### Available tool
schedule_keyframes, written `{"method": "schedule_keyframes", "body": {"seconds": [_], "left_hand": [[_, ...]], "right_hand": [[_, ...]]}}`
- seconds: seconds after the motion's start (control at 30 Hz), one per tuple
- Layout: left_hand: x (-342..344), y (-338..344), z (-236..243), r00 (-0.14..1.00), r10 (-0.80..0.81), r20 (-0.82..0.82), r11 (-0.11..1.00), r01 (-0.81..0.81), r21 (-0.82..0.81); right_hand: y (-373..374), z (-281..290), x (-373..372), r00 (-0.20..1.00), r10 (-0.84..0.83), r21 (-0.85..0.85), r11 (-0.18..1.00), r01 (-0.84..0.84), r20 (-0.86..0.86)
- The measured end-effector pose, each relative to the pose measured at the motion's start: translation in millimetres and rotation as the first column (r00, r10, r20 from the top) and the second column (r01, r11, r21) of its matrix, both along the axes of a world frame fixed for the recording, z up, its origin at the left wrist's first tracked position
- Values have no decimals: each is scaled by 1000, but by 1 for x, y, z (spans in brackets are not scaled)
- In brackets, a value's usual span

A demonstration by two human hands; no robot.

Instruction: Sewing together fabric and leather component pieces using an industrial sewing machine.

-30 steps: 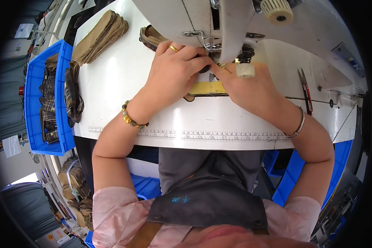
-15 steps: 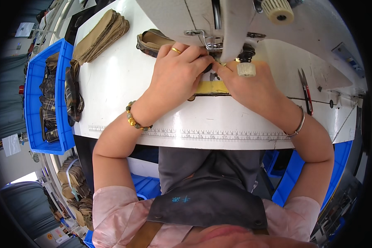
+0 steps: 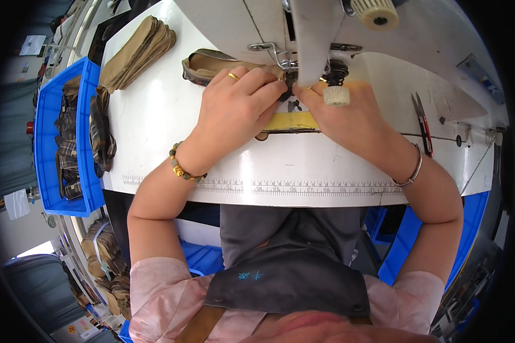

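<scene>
My left hand [image 3: 239, 108], with a gold ring, is closed on a zippered fabric pouch [image 3: 210, 67], tan inside with a dark rim, which lies left of the needle. Its fingertips are beside the presser foot [image 3: 290, 71] of the white sewing machine [image 3: 223, 17]. My right hand [image 3: 340, 114] has its thumb and forefinger closed at the same piece, right of the foot, partly hidden by a cream knob [image 3: 336, 96], so their exact grip is hard to see. Between my hands lies a yellow guide strip [image 3: 290, 120] with a dark edge.
Tan cut pieces [image 3: 137, 51] are stacked at back left. A blue bin [image 3: 43, 134] of plaid pieces stands left, with more plaid pieces [image 3: 101, 131] beside it. Red-handled snips [image 3: 423, 126] lie right of my right hand. A ruler strip [image 3: 286, 188] runs along the table's front.
The pouch has moved out to the left, so more of its tan inside shows. My left hand has shifted slightly left and down with it; my right hand stays near the foot.
</scene>
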State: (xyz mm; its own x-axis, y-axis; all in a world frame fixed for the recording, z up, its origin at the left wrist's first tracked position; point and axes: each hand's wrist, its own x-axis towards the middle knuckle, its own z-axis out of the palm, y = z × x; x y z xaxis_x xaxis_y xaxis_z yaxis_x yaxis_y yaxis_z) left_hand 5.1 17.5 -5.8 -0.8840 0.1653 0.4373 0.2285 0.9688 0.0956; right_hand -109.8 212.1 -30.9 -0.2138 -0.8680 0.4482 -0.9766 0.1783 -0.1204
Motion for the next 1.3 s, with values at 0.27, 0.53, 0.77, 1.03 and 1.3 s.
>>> {"method": "schedule_keyframes", "body": {"seconds": [0.27, 0.53, 0.77, 1.03, 1.3], "left_hand": [[1, 0, 11, 993, -103, 54, 991, 107, -79], [2, -6, 4, 989, -146, -3, 970, 143, -196], [0, 1, -1, 984, -165, -74, 948, 137, -287], [0, 1, 1, 988, -149, -32, 959, 137, -246], [-1, 2, 0, 992, -122, -32, 962, 110, -250]], "right_hand": [[3, 2, -1, 993, -95, 25, 995, 94, 72], [3, 7, 2, 998, -45, 61, 997, 48, -43], [1, 3, 1, 999, -7, 7, 1000, 8, -54], [0, 3, 2, 999, 11, -12, 1000, -11, -53], [1, 5, 2, 996, -16, 14, 1000, 17, -82]]}}
